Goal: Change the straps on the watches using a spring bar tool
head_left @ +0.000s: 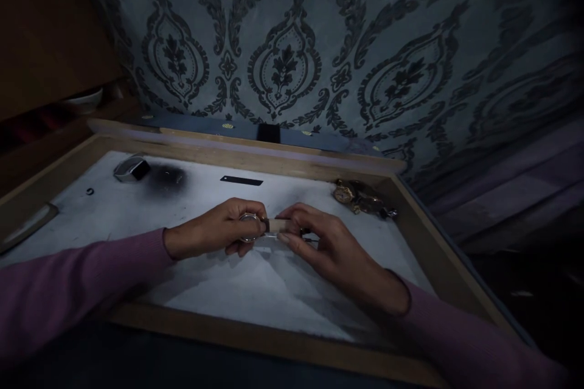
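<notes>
Closed around a round, silver-rimmed wristwatch [249, 228], my left hand [214, 231] keeps its thumb across the case. A light-coloured strap [279, 226] stretches from the watch toward the right. My right hand [328, 243] pinches the far end of that strap between thumb and fingers. A thin, dark piece shows just beneath the right fingers; what it is cannot be made out. Both hands are over the white surface [255, 291] of a wooden-rimmed tray, near its middle.
Several gold-toned watches [362, 199] lie heaped in the back right corner. A dark flat strip [241, 181] rests near the back rim [255, 157]. At the back left are a silver band-like object [131, 168], a dark smudge [166, 182] and a small black ring [90, 192].
</notes>
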`<state>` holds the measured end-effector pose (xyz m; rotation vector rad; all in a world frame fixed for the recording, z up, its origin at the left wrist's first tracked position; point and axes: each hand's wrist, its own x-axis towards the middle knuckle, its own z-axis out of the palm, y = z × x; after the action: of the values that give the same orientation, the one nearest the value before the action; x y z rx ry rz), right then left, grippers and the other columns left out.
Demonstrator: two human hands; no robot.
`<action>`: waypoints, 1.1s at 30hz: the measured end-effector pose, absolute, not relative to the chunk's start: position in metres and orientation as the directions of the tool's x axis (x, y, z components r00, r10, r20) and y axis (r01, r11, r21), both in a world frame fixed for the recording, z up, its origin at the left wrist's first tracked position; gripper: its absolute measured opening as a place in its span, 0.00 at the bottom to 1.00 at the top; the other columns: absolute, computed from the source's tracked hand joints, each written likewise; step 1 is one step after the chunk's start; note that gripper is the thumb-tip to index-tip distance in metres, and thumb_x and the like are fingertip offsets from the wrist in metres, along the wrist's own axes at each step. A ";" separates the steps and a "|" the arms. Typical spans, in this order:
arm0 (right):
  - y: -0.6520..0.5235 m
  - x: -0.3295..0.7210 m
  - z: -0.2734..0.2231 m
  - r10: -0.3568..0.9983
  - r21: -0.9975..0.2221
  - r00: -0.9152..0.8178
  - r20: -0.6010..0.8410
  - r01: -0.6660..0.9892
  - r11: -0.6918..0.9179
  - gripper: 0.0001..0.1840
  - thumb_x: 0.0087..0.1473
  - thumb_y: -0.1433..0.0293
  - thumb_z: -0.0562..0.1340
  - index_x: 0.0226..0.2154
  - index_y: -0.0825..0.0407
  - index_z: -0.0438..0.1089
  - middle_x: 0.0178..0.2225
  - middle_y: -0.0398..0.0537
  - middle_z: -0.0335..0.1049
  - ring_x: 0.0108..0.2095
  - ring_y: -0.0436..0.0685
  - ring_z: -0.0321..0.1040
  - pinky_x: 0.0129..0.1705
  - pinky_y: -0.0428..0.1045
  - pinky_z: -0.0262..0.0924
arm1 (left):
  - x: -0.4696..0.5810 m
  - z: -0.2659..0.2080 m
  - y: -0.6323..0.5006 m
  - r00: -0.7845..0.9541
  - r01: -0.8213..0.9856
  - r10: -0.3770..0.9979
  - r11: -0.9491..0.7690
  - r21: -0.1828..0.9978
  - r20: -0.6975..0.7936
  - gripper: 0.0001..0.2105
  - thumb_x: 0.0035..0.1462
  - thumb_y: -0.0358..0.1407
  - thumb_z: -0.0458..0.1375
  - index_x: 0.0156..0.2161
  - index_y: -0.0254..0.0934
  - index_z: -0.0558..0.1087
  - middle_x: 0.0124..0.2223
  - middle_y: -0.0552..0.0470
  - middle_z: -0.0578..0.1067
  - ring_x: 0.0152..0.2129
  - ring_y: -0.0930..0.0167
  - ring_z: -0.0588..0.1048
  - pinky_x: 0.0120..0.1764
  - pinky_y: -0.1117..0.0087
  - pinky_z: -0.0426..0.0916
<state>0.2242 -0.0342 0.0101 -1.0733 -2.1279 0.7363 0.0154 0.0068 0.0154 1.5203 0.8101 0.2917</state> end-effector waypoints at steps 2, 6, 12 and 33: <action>-0.034 0.224 0.010 0.841 -0.713 -0.475 0.259 0.493 0.498 0.13 0.59 0.70 0.58 0.24 0.50 0.58 0.29 0.45 0.64 0.29 0.53 0.63 0.30 0.48 0.56 | 0.015 0.016 0.007 0.719 0.325 0.631 0.065 0.943 -0.291 0.08 0.59 0.38 0.52 0.32 0.37 0.65 0.18 0.60 0.67 0.13 0.79 0.60 0.18 0.78 0.53; -0.035 0.224 0.010 0.852 -0.703 -0.470 0.229 0.526 0.479 0.12 0.60 0.68 0.58 0.25 0.51 0.60 0.26 0.43 0.62 0.26 0.51 0.59 0.27 0.47 0.53 | 0.015 0.016 0.006 0.742 0.305 0.615 0.043 0.951 -0.266 0.08 0.60 0.38 0.52 0.32 0.36 0.65 0.18 0.60 0.67 0.13 0.79 0.60 0.19 0.78 0.54; -0.035 0.224 0.008 0.847 -0.691 -0.470 0.247 0.528 0.494 0.13 0.61 0.67 0.56 0.25 0.51 0.60 0.25 0.43 0.62 0.25 0.51 0.58 0.27 0.47 0.53 | 0.014 0.014 0.005 0.750 0.294 0.609 0.044 0.955 -0.259 0.09 0.61 0.39 0.52 0.32 0.36 0.65 0.18 0.60 0.67 0.13 0.79 0.60 0.19 0.78 0.54; -0.036 0.225 0.006 0.838 -0.695 -0.476 0.266 0.507 0.509 0.14 0.60 0.71 0.57 0.24 0.51 0.57 0.24 0.41 0.58 0.25 0.50 0.56 0.27 0.46 0.50 | 0.014 0.017 0.007 0.791 0.286 0.562 0.008 0.958 -0.240 0.08 0.62 0.38 0.52 0.33 0.35 0.66 0.20 0.59 0.68 0.14 0.79 0.61 0.19 0.79 0.56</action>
<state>0.2250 -0.0360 0.0064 -1.0945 -2.1595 0.7257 0.0139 0.0072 0.0174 1.5870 0.6942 0.2460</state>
